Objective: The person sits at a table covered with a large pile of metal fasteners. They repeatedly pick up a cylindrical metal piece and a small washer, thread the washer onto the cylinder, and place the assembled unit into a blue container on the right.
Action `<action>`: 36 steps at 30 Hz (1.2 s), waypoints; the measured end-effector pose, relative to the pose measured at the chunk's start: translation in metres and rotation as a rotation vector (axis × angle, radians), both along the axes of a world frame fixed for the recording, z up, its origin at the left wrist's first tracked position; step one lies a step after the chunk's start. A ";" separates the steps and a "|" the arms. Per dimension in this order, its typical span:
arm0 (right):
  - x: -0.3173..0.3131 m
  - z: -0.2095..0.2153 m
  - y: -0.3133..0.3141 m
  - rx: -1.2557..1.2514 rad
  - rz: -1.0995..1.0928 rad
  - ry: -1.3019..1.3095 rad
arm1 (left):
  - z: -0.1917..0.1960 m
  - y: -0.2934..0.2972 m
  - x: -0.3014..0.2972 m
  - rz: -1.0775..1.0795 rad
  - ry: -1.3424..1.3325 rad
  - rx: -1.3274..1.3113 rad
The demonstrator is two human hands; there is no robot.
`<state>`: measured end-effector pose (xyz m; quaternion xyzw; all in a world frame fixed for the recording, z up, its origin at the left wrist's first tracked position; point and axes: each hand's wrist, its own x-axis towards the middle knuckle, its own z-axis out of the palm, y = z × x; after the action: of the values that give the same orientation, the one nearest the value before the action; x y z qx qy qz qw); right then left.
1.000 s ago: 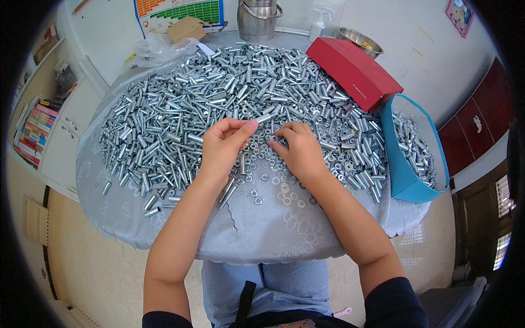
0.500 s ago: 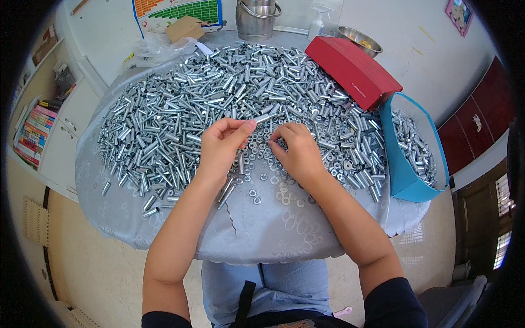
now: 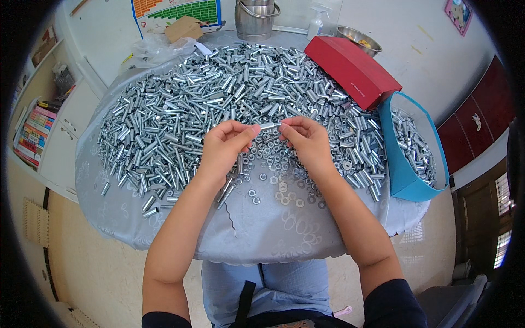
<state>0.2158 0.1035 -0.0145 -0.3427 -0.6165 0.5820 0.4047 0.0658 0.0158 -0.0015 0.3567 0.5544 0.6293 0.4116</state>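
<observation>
Both hands pinch one short silver metal sleeve (image 3: pixel 269 126): left hand (image 3: pixel 221 150), right hand (image 3: pixel 306 143). Blue bin (image 3: pixel 395 158) part-filled; big loose pile of silver sleeves (image 3: pixel 180 120) remains on table.

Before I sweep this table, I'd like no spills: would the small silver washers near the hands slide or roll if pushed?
The washers lie flat, so they would probably slide, not roll. They look light, and the grey tablecloth looks smooth, so they may scatter.

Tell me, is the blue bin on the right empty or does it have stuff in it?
Partly filled. The blue bin holds a heap of silver metal sleeves, with its far inner wall bare.
</observation>
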 end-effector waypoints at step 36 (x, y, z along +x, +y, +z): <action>0.002 0.012 -0.009 -0.095 0.095 0.109 | -0.005 0.001 -0.004 -0.107 -0.054 -0.046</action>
<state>0.2178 0.0948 -0.0024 -0.2999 -0.5810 0.6466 0.3929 0.0615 0.0171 -0.0068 0.3594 0.5373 0.6029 0.4676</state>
